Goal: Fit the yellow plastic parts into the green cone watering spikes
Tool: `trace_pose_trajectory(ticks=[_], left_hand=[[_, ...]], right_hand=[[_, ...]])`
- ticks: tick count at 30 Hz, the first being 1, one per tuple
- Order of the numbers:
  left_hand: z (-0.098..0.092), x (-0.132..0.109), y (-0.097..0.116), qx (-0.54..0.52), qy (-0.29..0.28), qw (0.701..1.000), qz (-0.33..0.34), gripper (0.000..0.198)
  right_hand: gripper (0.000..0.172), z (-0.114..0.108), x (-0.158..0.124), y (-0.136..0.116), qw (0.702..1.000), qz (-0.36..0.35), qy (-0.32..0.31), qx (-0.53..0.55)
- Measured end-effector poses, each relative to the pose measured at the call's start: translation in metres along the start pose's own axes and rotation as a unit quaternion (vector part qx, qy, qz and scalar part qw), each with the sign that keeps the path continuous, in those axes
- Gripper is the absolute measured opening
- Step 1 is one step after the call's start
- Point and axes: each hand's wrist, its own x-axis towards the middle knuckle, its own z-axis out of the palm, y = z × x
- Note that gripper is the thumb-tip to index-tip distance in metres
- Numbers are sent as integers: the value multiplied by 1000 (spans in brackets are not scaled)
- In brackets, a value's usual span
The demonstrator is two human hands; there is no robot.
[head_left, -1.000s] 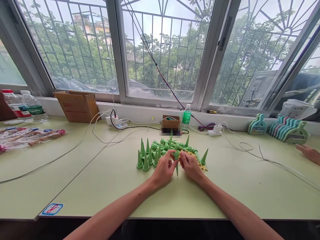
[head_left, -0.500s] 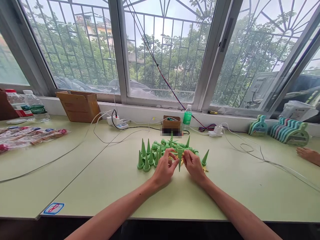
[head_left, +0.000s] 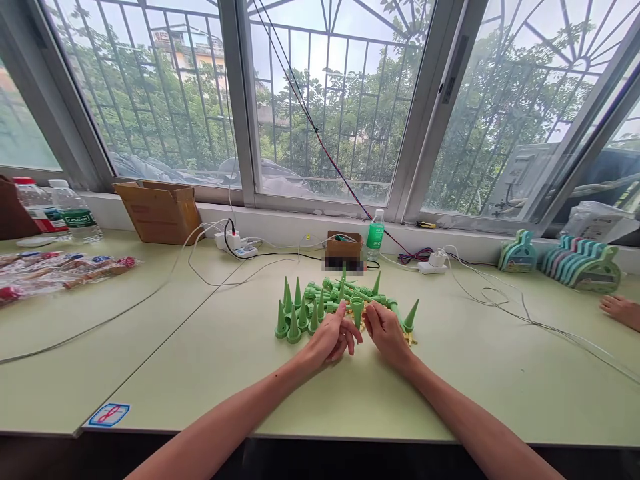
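My right hand [head_left: 387, 330] has its fingertips pinched together at the side of one green spike [head_left: 357, 310], and my grip there is closed on it, though my fingers hide the exact spot. The spike hangs between my two hands over the counter [head_left: 250, 373], its round cup facing up and its point down. My left hand [head_left: 333, 339] is loose, thumb raised beside the cup and fingers half curled apart near the lower end; that grip is partly open, and I see nothing held in it.

Beyond my left wrist, a cluster of upright spikes [head_left: 294, 325] stands on broad bases, points up. Behind my hands lies a heap of green pieces [head_left: 345, 290], many on their sides, and some small yellow pieces [head_left: 411, 339] show by my right hand. One lone spike [head_left: 411, 316] stands tilted at the right edge of the heap. Farther back sit a small cardboard box [head_left: 345, 244] and, just beside it, a green-labelled bottle [head_left: 375, 233]. Another person's hand [head_left: 620, 311] rests at the far right
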Motion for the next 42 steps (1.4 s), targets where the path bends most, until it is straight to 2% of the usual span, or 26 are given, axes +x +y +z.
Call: trace_pose_trajectory(ticks=[4,10,16,25,32,36,42], left_hand=[[-1,1,-2,-29,-9,999,-13,85],[-2,-1,2,-45,-12,999,-25,83],[-3,-2,3,-66,-29,997,-16,76],[-4,-4,-1,-43,-35,998,2,71],[0,-9,9,-50,-36,998,21,55],[1,-8,7,-18,-45,998,46,51],[0,-5,-3,74,-22,995,68,56]], right_hand=[[40,0,-2,-2,999,-27,-30,4],[37,0,-4,3,996,-17,-69,50],[34,1,-3,7,995,-2,-77,64],[35,-1,-3,3,995,3,-84,62],[37,-3,-2,3,995,11,-88,53],[41,-3,-1,3,995,13,-80,57],[47,-4,1,0,994,48,-72,68]])
